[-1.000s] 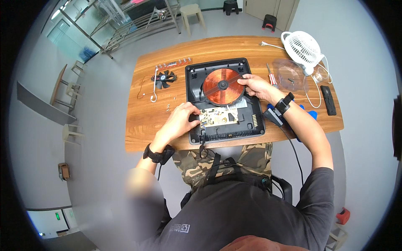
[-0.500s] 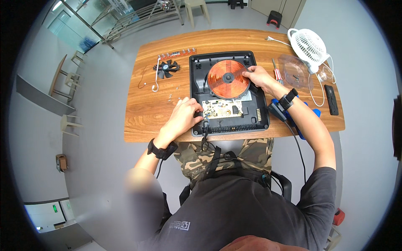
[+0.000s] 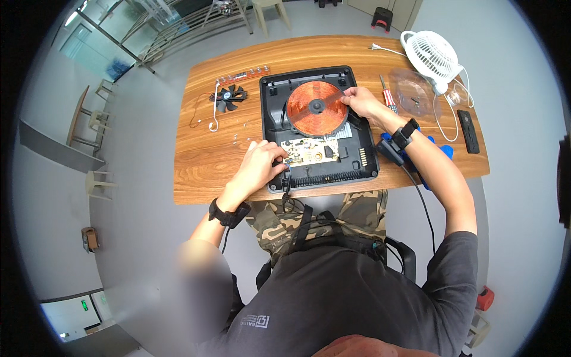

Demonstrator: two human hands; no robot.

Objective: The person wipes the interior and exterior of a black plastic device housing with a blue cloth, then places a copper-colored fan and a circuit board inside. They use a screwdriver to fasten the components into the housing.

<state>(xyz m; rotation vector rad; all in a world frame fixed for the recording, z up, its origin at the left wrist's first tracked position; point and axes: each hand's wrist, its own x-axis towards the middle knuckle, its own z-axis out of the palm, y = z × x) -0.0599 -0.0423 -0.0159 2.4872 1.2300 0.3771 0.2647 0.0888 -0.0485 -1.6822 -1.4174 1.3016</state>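
An opened black induction cooker housing (image 3: pixel 276 122) lies on the wooden table in front of me. My right hand (image 3: pixel 361 102) is closed on the right rim of the round copper coil (image 3: pixel 315 122), thumb on top. The coil sits over the far part of the housing, its dark strips running diagonally. My left hand (image 3: pixel 262 162) has its fingers curled at the left edge of the cream circuit board (image 3: pixel 309 153). Those fingertips pinch close to the board's corner; what lies between them is hidden. Below the board, a black cord (image 3: pixel 286 193) leaves the housing's near edge.
Left of the housing lie a small black fan (image 3: pixel 229 98), a narrow red circuit strip (image 3: pixel 242 75) and small loose screws (image 3: pixel 235 140). To the right are a screwdriver (image 3: pixel 388 95), a clear plastic tray (image 3: pixel 410 89), a white fan (image 3: pixel 431 56) and a black bar (image 3: pixel 468 132).
The coil has turned under my right hand, so its strips now slant. My left hand stays at the board's left edge. The whole view has shifted slightly.
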